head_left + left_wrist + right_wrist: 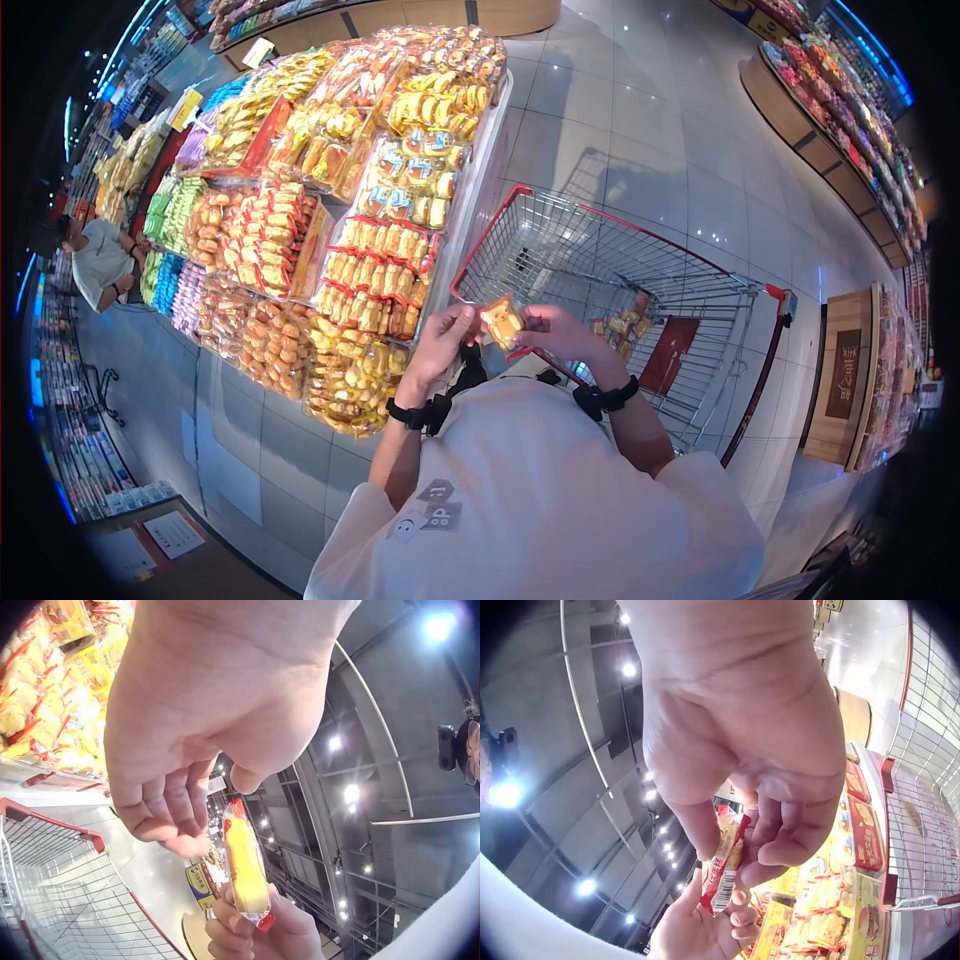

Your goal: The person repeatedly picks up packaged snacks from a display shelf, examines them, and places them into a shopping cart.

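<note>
Between thumb and fingers, my right hand [565, 336] pinches a small wrapped snack cake [502, 323], golden with a bear-like figure on its face. The left wrist view shows the cake [246, 862] edge-on, yellow with red wrapper ends. In the right wrist view, the wrapper's back [724, 879] carries a barcode and red print. My left hand [438, 345] is close beside the cake, its fingers loosely bent and a gap showing between them and the wrapper in the left wrist view.
A wire shopping cart [590, 240] with a red rim stands in front to the right, several wrapped packets [625, 325] inside. A large display [385, 230] of packaged breads fills the left. Another person [100, 260] stands beyond it. Tiled floor [640, 100] runs ahead.
</note>
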A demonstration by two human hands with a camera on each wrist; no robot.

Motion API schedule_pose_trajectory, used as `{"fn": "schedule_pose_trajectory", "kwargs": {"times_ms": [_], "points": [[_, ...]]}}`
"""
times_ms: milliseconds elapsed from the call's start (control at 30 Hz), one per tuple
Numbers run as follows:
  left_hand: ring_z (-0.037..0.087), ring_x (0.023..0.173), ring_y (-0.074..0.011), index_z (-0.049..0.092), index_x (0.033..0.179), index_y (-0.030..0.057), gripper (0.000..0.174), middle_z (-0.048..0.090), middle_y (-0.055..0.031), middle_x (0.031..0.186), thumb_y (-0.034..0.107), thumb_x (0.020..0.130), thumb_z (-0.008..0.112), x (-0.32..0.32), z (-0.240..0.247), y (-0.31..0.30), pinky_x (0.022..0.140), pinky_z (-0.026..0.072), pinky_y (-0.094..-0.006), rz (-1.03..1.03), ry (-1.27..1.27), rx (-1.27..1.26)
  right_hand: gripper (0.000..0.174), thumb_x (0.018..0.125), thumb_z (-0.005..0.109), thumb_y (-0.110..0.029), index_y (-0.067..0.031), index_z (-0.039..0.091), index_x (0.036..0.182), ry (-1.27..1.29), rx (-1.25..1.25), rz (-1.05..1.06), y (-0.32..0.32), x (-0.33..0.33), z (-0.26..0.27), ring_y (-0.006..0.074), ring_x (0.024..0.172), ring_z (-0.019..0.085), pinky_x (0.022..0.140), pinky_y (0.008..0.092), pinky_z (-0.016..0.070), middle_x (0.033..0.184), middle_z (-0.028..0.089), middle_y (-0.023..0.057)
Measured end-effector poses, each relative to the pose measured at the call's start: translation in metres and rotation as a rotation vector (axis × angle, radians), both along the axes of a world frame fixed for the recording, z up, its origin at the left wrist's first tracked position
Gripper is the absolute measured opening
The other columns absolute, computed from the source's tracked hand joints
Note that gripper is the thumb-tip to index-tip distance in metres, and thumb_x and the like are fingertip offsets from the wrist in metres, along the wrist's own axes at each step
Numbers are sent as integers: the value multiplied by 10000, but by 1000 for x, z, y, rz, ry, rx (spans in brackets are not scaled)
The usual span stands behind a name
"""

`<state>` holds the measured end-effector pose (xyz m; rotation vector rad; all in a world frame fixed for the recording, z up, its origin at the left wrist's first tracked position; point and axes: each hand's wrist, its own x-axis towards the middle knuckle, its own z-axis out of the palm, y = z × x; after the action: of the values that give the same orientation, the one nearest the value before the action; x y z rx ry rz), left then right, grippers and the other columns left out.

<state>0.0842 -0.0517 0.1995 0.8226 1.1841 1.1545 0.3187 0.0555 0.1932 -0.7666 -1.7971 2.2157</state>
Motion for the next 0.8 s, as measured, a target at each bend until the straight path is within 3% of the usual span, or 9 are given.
{"fn": "schedule_pose_trajectory", "kwargs": {"times_ms": [233,300,367,467,500,567,633,667,800], "points": [[573,757,-67,652,1101,-6,276,663,-17,869,234,1043,528,-17,-2,-8,690,465,-233,72,99,-77,228,960,653,-138,-1,625,1141,11,-17,-233,22,37,-6,102,845,655,753,263,550,1006,701,66],[574,738,-71,658,1091,-18,243,659,-14,832,191,1012,564,-23,-2,-12,669,475,-238,98,212,-132,266,972,617,-103,3,603,1215,-64,-14,-465,30,55,2,146,962,674,830,289,558,1086,687,80],[602,742,-102,664,1094,-24,251,678,-44,840,189,999,571,-35,-18,-18,684,489,-259,114,337,-134,239,980,607,-140,6,609,1169,39,-142,-765,37,75,-15,127,854,664,740,275,555,1031,688,70],[650,753,-161,677,1077,-35,268,702,-101,848,197,964,606,-59,-48,-28,703,511,-299,198,688,-122,234,982,609,-190,-7,610,1128,31,-219,-1013,49,123,-80,109,750,629,659,260,531,933,680,51],[670,759,-189,684,1058,-40,277,707,-129,848,207,942,632,-65,-53,-30,706,519,-318,270,913,-105,234,982,609,-190,-7,610,1128,28,-221,-1014,50,141,-107,109,750,629,659,260,531,933,680,51],[688,795,-272,695,1015,-37,267,708,-171,855,201,896,670,-76,-53,-32,746,529,-374,357,877,-151,221,973,614,-201,-21,630,1100,-120,-270,-1102,43,175,-163,121,672,617,593,272,527,869,669,49],[690,862,-347,684,972,-46,248,695,-225,890,183,879,665,-102,-82,-39,766,543,-437,437,1230,-111,216,968,611,-211,-27,637,1077,-122,-439,-1127,24,200,-200,133,657,615,582,287,525,839,662,49],[656,921,-391,671,975,-36,244,673,-238,963,160,831,687,-115,-95,-45,825,522,-476,421,1350,-97,214,962,608,-222,-32,644,1055,-121,-608,-1144,14,206,-216,146,641,612,572,301,524,808,655,49],[610,998,-427,625,1094,-34,381,629,-240,1071,157,776,707,-135,-104,-51,887,499,-492,481,1558,-342,211,940,604,-228,-28,658,976,-418,-636,-1139,-29,231,-270,171,646,615,563,316,504,768,648,56]]}}
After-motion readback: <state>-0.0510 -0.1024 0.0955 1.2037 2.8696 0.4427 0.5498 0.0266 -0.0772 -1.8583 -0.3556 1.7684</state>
